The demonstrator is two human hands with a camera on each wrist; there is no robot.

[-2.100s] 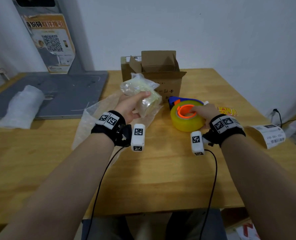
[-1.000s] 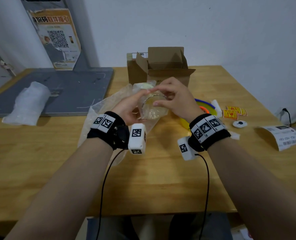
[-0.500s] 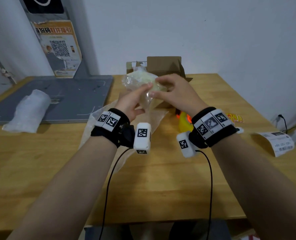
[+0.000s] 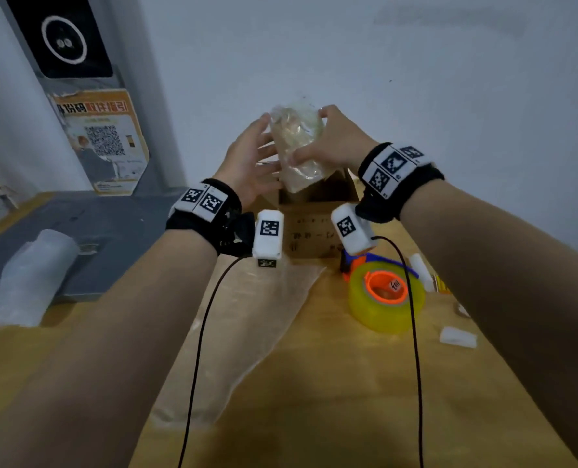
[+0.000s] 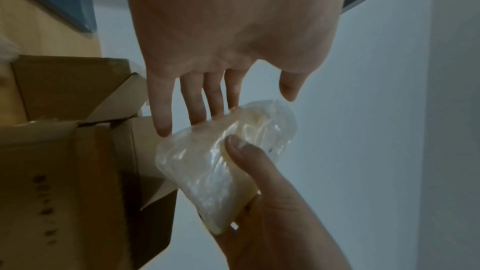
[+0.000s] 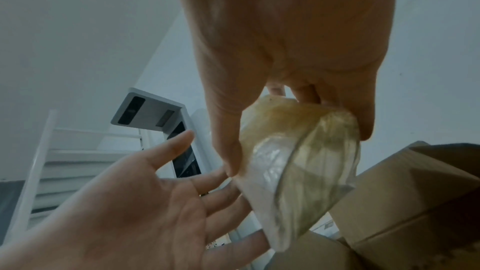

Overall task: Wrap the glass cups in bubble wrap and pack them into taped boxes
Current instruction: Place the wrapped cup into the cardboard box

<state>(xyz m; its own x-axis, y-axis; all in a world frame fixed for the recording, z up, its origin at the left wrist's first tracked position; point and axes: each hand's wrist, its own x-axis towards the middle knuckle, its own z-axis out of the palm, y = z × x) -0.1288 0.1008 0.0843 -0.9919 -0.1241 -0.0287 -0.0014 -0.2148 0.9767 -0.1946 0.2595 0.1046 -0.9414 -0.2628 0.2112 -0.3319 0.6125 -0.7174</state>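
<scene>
A glass cup wrapped in bubble wrap hangs tilted in the air above the open cardboard box. My right hand grips it from the right, thumb on the near side and fingers over the top. My left hand is spread with straight fingers, whose tips touch the cup's left side. The left wrist view shows the wrapped cup beside the box flaps. In the right wrist view the wrapped cup sits just above the box.
A yellow tape roll on an orange and blue dispenser lies right of the box. A loose bubble wrap sheet lies on the wooden table under my left forearm. A white foam roll rests on a grey mat at the left.
My right hand left the tape roll and took hold of the wrapped cup. Both hands lifted it from the table to above the box. My left hand's fingers have straightened.
</scene>
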